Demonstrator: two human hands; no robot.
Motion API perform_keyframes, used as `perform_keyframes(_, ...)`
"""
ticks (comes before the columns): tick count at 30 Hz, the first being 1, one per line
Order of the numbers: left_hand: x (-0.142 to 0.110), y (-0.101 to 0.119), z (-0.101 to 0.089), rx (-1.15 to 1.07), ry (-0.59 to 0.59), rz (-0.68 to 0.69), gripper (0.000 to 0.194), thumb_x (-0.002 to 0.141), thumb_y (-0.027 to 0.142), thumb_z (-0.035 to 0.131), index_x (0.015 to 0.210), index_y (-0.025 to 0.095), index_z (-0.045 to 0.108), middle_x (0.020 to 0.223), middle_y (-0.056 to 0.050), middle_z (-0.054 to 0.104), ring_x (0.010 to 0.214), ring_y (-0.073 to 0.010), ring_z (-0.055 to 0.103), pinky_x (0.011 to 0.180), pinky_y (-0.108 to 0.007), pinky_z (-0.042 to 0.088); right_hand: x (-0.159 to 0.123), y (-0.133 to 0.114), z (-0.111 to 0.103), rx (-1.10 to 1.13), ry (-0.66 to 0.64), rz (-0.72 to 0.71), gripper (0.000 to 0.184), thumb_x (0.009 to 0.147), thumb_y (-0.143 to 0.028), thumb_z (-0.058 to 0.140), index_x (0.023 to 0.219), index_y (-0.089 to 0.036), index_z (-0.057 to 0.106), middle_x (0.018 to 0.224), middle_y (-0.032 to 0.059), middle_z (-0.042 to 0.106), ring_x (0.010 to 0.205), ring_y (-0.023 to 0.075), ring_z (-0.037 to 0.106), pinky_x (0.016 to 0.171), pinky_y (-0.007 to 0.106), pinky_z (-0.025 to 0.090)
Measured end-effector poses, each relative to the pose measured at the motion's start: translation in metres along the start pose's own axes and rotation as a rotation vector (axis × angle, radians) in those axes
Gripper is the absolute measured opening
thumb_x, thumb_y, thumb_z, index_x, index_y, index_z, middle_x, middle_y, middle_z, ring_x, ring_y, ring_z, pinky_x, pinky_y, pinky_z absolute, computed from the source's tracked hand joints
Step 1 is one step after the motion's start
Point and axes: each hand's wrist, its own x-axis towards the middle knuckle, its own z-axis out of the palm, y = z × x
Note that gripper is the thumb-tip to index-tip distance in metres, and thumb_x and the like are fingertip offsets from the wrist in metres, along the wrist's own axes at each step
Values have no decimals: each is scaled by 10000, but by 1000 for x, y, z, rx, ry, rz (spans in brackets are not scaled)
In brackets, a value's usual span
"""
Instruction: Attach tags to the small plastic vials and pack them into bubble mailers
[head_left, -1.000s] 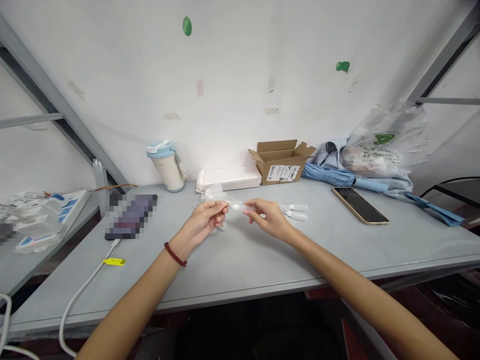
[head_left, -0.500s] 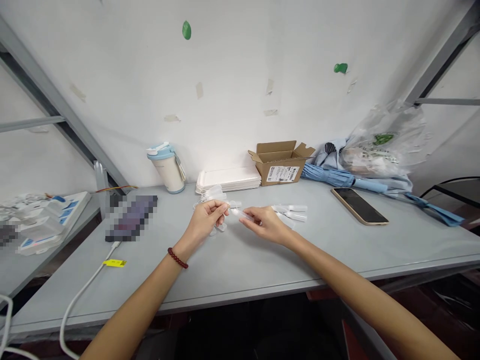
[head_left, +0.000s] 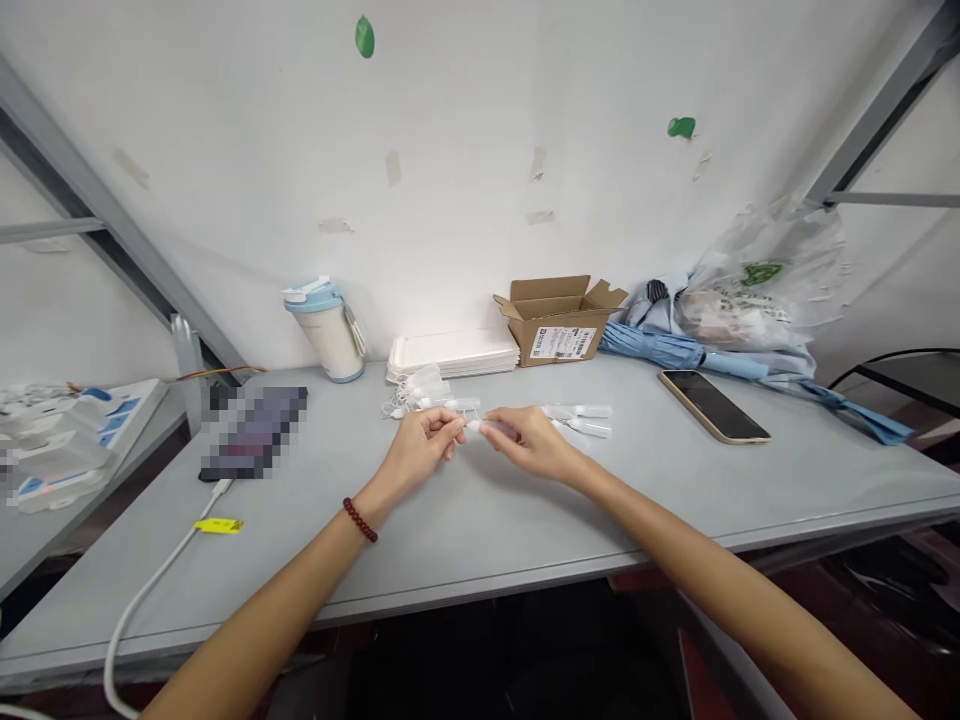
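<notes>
The left hand [head_left: 426, 445] pinches a thin white cord [head_left: 468, 422], fingertips together; the right hand [head_left: 529, 437] clamps a white-tipped translucent tube [head_left: 474, 426] between them, over the smooth grey table [head_left: 487, 540]. Similar tubes [head_left: 592, 411] lie close by; behind, stacked flat white pieces [head_left: 461, 352], an open cardboard box [head_left: 562, 320], a pleated blue umbrella [head_left: 656, 346]

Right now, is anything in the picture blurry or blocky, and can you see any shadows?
In the head view, a soft shadow lies on the table below the right hand; same view, the clear piece between the hands is too small to see sharply; also there, blocky squares cover parts of the dark device.
</notes>
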Motion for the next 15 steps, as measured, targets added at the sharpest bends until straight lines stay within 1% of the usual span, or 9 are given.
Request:
perform_keyframes(2, -1, 0, 4, -41, -9, -17, 292, 782, 413, 574, 649, 153, 582, 468, 38, 478, 440, -80, 410, 477, -218, 327, 2, 0, -3, 78, 24, 50, 288, 898, -321, 418, 740, -149, 587, 558, -17, 544, 456, 66, 404, 494, 193, 324)
perform_keyframes(5, -2, 3, 8, -128, 19, -39, 299, 774, 417, 593, 634, 152, 579, 521, 25, 509, 448, -74, 412, 478, -220, 329, 3, 0, -7, 145, 37, 78, 277, 894, -333, 427, 769, -152, 597, 581, -16, 563, 454, 62, 408, 483, 186, 333)
perform_keyframes(7, -2, 6, 7, -194, 12, -57, 305, 769, 423, 600, 638, 147, 590, 587, 7, 544, 465, -73, 422, 483, -224, 339, 3, -1, -8, 162, 43, 87, 275, 895, -348, 429, 815, -153, 606, 603, -13, 570, 459, 61, 406, 474, 183, 332)
perform_keyframes(10, -1, 8, 2, -273, -4, -92, 299, 773, 436, 596, 715, 144, 626, 671, -12, 578, 484, -75, 441, 481, -227, 349, 3, -3, -10, 176, 62, 108, 294, 898, -377, 429, 858, -151, 614, 608, -16, 562, 459, 60, 395, 462, 182, 324)
perform_keyframes(12, -1, 9, 0, -284, -7, -100, 287, 776, 428, 601, 758, 144, 637, 683, -11, 580, 489, -73, 444, 482, -224, 347, 3, -3, -12, 187, 79, 120, 299, 897, -382, 434, 865, -150, 620, 604, -19, 557, 460, 59, 390, 460, 182, 319)
perform_keyframes(15, -1, 10, -2, -256, -30, -86, 260, 774, 400, 618, 747, 142, 641, 677, -6, 574, 494, -67, 439, 498, -223, 351, 3, -3, -15, 203, 83, 132, 290, 893, -371, 444, 854, -149, 626, 605, -20, 557, 474, 61, 402, 465, 182, 317)
